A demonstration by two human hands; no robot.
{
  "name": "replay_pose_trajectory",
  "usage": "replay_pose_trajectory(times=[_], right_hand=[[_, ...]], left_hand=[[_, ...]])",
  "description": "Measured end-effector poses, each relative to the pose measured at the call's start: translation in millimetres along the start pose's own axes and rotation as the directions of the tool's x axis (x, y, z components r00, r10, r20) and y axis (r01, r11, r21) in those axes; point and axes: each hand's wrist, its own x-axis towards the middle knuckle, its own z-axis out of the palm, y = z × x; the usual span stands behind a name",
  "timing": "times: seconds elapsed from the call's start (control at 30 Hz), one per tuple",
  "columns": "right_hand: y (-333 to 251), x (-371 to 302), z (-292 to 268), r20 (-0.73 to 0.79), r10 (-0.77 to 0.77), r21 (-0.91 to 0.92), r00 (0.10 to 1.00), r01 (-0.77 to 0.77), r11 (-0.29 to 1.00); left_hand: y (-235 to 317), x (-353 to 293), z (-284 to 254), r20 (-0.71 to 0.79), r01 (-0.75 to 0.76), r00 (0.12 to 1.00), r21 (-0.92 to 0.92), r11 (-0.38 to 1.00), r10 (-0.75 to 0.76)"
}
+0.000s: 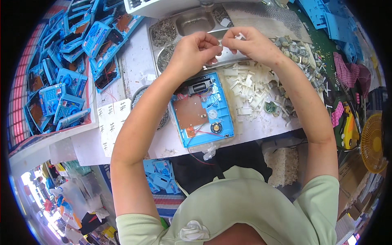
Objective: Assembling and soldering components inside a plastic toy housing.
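Both hands are raised over the front of a metal compartment tray (196, 20). My left hand (198, 51) is closed in a pinch, and whatever sits between its fingertips is too small to make out. A small white plastic part (240, 36) pokes out from the curled fingers of my right hand (251, 47), whose fingertips nearly meet the left's. Below them on the table lies an opened blue plastic casing (222, 108). It bears a brown circuit board (190, 112), a round speaker (216, 128), a dark motor-like part (200, 87) and thin wires.
White plastic parts (249, 87) are heaped right of the casing, with greyish parts (300, 51) beyond. Many similar blue casings (67, 106) are piled at the left. A round dish of small metal pieces (141, 100) is partly behind my left forearm. A yellow fan (372, 143) stands far right.
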Motion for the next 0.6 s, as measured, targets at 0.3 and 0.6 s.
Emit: replay_pose_trajectory(times=[0.3,0.6], right_hand=[[18.4,3.9,11.5,-0.196,-0.324,-0.353,0.926,0.241,0.904],[-3.1,-33.3,10.7,-0.256,0.043,0.13,0.966,-0.009,0.991]], left_hand=[[-6.5,4.6,-11.6,0.067,0.258,0.966,-0.36,0.897,-0.251],[5.3,-13.9,-4.3,-0.086,0.063,0.994,-0.069,0.996,-0.069]])
